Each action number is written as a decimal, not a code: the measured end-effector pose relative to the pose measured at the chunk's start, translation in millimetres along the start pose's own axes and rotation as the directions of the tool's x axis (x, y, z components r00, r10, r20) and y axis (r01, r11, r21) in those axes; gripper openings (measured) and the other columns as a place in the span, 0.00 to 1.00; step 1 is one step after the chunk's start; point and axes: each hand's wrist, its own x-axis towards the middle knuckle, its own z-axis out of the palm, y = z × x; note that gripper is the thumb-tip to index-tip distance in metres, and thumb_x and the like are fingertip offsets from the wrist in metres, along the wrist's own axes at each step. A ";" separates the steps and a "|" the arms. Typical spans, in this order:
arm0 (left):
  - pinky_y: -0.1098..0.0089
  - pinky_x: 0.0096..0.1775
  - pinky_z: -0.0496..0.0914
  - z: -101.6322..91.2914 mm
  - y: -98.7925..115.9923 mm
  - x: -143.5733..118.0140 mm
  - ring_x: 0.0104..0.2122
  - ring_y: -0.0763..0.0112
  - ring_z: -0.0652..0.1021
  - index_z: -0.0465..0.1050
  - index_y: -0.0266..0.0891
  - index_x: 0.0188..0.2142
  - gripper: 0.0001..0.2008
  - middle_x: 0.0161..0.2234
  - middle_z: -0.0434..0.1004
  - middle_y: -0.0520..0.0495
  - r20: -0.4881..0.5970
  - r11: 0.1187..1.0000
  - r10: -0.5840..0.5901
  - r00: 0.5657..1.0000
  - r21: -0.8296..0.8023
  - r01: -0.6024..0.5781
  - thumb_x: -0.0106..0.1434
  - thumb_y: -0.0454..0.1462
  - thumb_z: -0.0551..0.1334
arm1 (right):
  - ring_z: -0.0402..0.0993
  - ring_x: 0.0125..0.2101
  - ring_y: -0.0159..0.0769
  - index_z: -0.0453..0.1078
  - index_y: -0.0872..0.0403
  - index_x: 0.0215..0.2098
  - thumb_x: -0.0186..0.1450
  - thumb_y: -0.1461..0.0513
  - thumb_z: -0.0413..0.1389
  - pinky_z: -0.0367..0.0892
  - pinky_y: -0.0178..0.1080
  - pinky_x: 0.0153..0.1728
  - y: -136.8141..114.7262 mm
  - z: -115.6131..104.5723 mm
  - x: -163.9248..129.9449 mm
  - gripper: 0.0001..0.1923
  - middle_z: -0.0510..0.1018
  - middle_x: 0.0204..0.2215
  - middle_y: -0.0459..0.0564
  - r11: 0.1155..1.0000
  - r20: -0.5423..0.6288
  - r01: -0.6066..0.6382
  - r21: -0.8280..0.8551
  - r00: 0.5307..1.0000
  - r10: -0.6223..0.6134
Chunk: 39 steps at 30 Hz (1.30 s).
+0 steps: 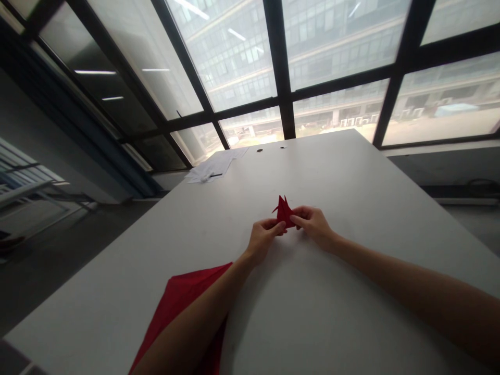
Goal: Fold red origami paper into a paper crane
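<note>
A small folded red paper figure [283,210] with two pointed tips sticks up over the middle of the white table [351,177]. My left hand [264,239] pinches its lower left corner between thumb and fingers. My right hand [312,224] pinches its lower right side. Both forearms reach forward from the near edge. A large red sheet of paper [179,302] lies flat on the table under my left forearm, partly hidden by it.
A stack of white papers [213,167] lies at the table's far left corner. Two small dark holes [260,150] mark the far edge. Large windows with dark frames [279,67] stand behind the table. The floor drops away on the left.
</note>
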 end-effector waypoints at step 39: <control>0.64 0.41 0.74 -1.8 -10.0 5.3 0.34 0.65 0.79 0.75 0.32 0.41 0.18 0.37 0.80 0.42 -0.059 0.986 0.041 0.997 -0.158 -0.050 0.57 0.44 0.69 | 0.79 0.32 0.39 0.72 0.54 0.35 0.58 0.57 0.63 0.78 0.44 0.35 5.1 5.0 -3.4 0.11 0.80 0.31 0.48 0.988 0.024 0.136 0.075 0.990 -0.138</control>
